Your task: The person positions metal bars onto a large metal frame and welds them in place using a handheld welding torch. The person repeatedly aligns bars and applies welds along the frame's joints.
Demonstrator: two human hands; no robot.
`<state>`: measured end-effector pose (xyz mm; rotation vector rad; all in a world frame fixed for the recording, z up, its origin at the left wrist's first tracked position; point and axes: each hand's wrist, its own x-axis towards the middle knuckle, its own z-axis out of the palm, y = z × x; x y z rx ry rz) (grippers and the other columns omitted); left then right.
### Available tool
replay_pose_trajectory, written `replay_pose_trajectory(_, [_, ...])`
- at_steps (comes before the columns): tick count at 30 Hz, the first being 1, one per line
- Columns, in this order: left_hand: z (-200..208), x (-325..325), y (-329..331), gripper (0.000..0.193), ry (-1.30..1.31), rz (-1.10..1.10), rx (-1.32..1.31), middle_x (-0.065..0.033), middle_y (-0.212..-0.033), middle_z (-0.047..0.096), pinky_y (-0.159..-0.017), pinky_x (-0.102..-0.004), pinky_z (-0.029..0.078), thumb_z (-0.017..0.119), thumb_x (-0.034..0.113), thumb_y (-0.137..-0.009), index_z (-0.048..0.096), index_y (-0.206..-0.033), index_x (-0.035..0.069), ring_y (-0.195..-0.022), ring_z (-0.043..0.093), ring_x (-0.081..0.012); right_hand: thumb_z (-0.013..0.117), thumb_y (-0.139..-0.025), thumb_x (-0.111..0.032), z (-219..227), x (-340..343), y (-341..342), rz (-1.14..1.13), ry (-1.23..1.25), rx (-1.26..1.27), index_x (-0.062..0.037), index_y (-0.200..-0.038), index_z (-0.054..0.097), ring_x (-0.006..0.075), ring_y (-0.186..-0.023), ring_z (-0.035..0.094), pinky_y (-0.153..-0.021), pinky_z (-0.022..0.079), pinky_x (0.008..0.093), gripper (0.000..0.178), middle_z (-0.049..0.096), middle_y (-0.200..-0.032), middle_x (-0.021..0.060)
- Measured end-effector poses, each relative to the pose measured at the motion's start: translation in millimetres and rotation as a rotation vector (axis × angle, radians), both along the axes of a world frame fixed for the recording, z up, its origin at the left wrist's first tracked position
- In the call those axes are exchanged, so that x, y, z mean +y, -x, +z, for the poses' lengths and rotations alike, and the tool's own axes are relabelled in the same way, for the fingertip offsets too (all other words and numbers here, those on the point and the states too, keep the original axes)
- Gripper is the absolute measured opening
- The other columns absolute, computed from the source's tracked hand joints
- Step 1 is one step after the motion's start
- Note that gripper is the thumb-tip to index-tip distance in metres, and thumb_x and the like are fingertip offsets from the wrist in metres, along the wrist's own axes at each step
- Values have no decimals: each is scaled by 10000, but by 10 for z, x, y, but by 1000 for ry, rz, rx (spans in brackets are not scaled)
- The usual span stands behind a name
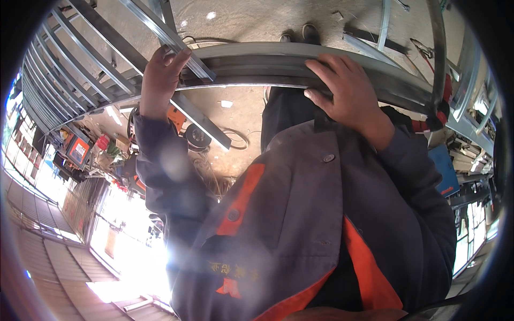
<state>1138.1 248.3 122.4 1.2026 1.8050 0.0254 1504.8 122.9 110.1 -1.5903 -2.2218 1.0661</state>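
Observation:
A long grey metal profile [251, 59] runs across in front of my waist, above the concrete floor. My left hand [160, 72] is closed around its left part, where a second metal bar [176, 37] crosses it at an angle. My right hand [348, 91] lies over the profile's top edge further right, fingers curled over it. My dark work jacket with orange trim [300, 224] fills the lower middle of the view, and my shoes [300, 35] show beyond the profile.
Welded metal frames [75, 69] lie on the floor at the upper left. An orange machine [77, 150], cable coils [198, 136] and clutter sit at the left. More metal bars [436, 48] and a blue box [444, 168] are at the right.

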Motion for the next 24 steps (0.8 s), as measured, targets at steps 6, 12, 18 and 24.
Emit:
replay_pose_trajectory(6, [-25,18,-30,458,14,-30,-25,-73,-921,720,-735,-266,460,745,349,-941,656,-1138,-54,-812,583,-99,741,-890,-343,-21,43,4,41,53,3,-123,-1286,637,338,-1146,569,-981,473,466,465,609,-1233,103])
replay_pose_trajectory(12, [-122,-49,-99,335,18,118,-56,-32,-873,679,-726,-256,440,726,274,-967,660,-1091,-30,-793,545,-81,763,-859,-306,-43,101,-9,45,95,52,-131,-1264,653,293,-1056,587,-895,490,435,455,609,-1158,63])
replay_pose_trajectory(18, [-142,-140,-102,415,49,154,-239,7,-988,668,-880,-263,438,724,337,-992,647,-1206,-11,-918,563,-79,769,-850,-292,-25,145,-13,45,113,58,-126,-1257,660,286,-1058,593,-902,499,422,453,609,-1154,59])
replay_pose_trajectory(24, [-118,-112,-114,374,84,107,-186,17,-999,662,-867,-253,431,714,303,-1004,644,-1210,-2,-925,553,-66,775,-843,-296,-5,169,-5,48,109,52,-126,-1262,658,286,-1064,597,-907,502,427,467,607,-1165,62])
